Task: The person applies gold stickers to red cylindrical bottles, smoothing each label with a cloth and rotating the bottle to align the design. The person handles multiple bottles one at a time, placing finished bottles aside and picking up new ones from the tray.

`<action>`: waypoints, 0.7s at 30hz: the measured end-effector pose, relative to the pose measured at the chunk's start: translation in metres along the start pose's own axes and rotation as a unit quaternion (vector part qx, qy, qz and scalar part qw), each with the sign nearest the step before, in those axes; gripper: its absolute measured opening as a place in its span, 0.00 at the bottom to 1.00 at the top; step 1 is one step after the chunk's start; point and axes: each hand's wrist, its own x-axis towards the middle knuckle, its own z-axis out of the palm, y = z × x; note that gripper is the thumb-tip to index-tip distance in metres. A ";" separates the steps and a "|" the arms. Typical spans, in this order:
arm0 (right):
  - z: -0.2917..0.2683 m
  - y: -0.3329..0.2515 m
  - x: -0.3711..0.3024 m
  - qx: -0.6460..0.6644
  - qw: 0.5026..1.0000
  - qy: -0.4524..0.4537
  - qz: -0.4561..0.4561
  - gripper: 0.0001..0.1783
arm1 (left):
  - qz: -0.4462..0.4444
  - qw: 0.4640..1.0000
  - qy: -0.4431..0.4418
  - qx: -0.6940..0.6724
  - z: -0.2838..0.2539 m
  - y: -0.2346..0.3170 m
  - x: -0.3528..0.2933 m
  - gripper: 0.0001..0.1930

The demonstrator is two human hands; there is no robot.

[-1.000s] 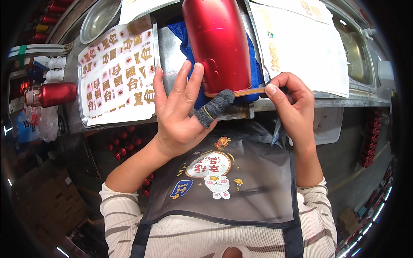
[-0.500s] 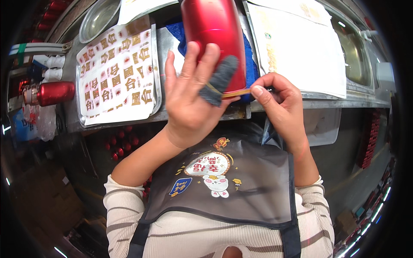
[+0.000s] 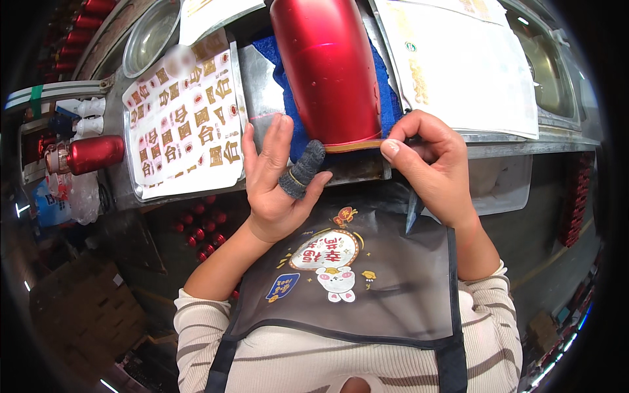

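A glossy red bottle-shaped vessel (image 3: 324, 65) lies on a blue cloth (image 3: 386, 85), its near end toward me. Along that end runs a thin golden strip (image 3: 354, 147). My right hand (image 3: 432, 160) pinches at the strip's right end between thumb and forefinger. Below that hand a bluish pointed blade-like thing (image 3: 412, 213) sticks out; its upper part is hidden. To the left of the vessel's near end, my left hand (image 3: 278, 187) has its fingers spread and holds nothing. A grey cloth sleeve (image 3: 300, 173) covers one of its fingers, bound with a thin band.
At left, a tray (image 3: 240, 92) bears a sheet of gold decals (image 3: 190, 124). White sheets (image 3: 465, 72) are stacked at right, beside a metal basin (image 3: 557, 85). A metal bowl (image 3: 152, 36) stands far left, and another red vessel (image 3: 95, 155) lies at the left edge.
My left hand has come off the red vessel and moved down toward me, uncovering the vessel's side and the strip. My right hand stays at the strip's end.
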 end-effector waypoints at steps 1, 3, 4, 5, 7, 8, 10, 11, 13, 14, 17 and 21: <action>0.000 0.001 0.000 -0.005 1.000 -0.001 -0.003 0.06 | 0.010 1.000 -0.003 0.008 -0.001 -0.001 0.001 0.21; -0.002 0.001 0.002 -0.015 1.000 -0.001 -0.009 0.06 | 0.023 1.000 -0.009 0.017 -0.002 0.000 0.005 0.19; -0.002 0.001 0.002 -0.012 1.000 0.001 -0.002 0.05 | 0.027 0.999 -0.012 0.019 -0.004 0.002 0.008 0.19; -0.001 0.001 0.002 -0.010 1.000 0.001 0.007 0.05 | 0.029 0.999 -0.015 0.021 -0.005 0.004 0.011 0.19; 0.000 0.001 0.003 -0.009 1.000 0.005 0.009 0.05 | 0.039 0.999 -0.017 0.033 -0.007 0.007 0.017 0.19; 0.001 0.003 0.004 -0.011 1.000 0.009 0.003 0.05 | 0.043 0.998 -0.018 0.039 -0.008 0.008 0.019 0.19; 0.002 0.003 0.004 -0.011 1.000 0.011 0.001 0.04 | 0.078 0.995 -0.025 0.048 -0.009 0.006 0.022 0.21; 0.002 0.002 0.004 -0.010 1.000 0.009 0.006 0.04 | 0.095 0.994 -0.027 0.053 -0.010 0.005 0.023 0.22; 0.002 0.001 0.005 -0.012 1.000 0.004 0.008 0.04 | 0.098 0.992 -0.028 0.072 -0.011 0.008 0.027 0.21; 0.001 0.002 0.005 -0.014 1.000 0.000 0.005 0.04 | 0.099 0.991 -0.028 0.082 -0.012 0.010 0.029 0.21; 0.003 0.003 0.007 -0.014 1.000 0.000 0.004 0.04 | 0.119 0.989 -0.005 0.092 -0.007 0.013 0.037 0.23; 0.002 0.007 0.007 -0.017 1.000 0.023 -0.012 0.02 | 0.126 0.985 0.034 0.111 0.004 0.027 0.054 0.08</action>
